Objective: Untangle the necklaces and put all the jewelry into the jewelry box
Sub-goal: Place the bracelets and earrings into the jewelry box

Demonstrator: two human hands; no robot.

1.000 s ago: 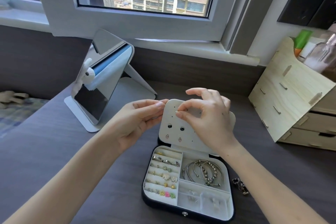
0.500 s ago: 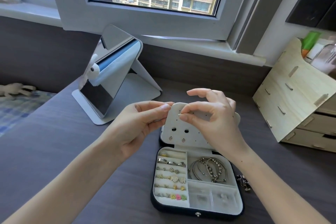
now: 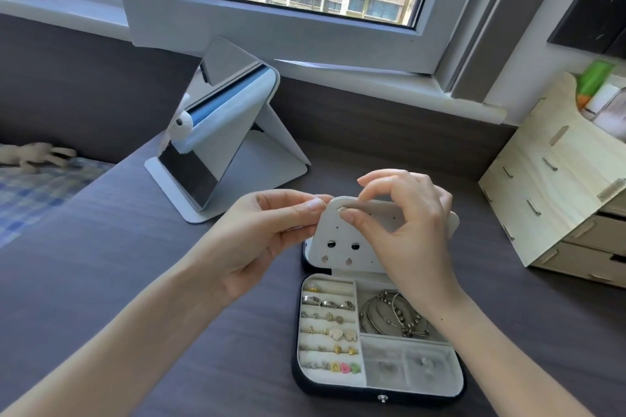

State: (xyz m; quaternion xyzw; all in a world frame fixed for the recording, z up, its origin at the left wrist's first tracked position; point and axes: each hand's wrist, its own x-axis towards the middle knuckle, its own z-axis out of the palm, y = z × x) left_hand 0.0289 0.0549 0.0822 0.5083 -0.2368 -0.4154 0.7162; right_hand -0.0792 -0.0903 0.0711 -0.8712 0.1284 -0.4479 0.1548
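So the box (image 3: 338, 394) is sitting open on the table (image 3: 135, 281), down around 5 o'clock in the view, with its white panel (image 3: 338, 230) standing up at the box's 12 o'clock edge. Right hand (image 3: 413, 227) comes in from 5 o'clock and has a tiny earring (image 3: 342, 209) pinched between thumb and index finger, right against the panel's 11 o'clock corner; the other fingers are curled up loose above it. Left hand (image 3: 267, 234) is at the panel's 9 o'clock side, thumb and fingertips closed on that top-left edge. Can't tell if there's something small tucked behind there too. A couple of studs (image 3: 325, 259) already sit on the panel near its 7 o'clock corner, just below two dark holes. Inside the box, the 9 o'clock half is rows of rings (image 3: 328, 303) and little earrings, with some coloured ones at 7 o'clock. The bangles (image 3: 393, 315) are piled in the compartment at 2 o'clock, partly under the right wrist, and the two small compartments at 5 o'clock hold bits that are too blurry to make out. Off the box, a folding mirror (image 3: 216, 145) stands at 10 o'clock and a wooden organizer (image 3: 555, 186) at 2 o'clock, both well apart from it.
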